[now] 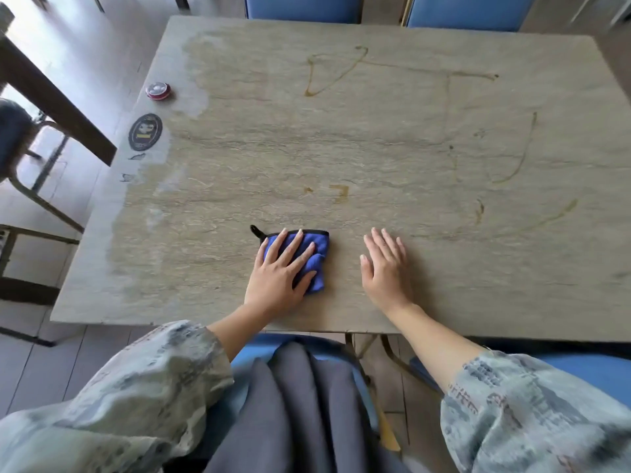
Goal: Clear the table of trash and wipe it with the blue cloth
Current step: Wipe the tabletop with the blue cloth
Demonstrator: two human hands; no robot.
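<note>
Pressing one blue cloth (309, 259), left hand (278, 274); right hand (386, 268) flat on table (375, 148).

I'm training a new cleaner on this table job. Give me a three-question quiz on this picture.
1. True or false: the left hand presses flat on the blue cloth.
2. Which lies on the bare table: A) right hand B) a cup C) a plate?
3. Fill in: brownish ____ marks cross the far half.

Key: 1 true. 2 A. 3 stain.
</note>
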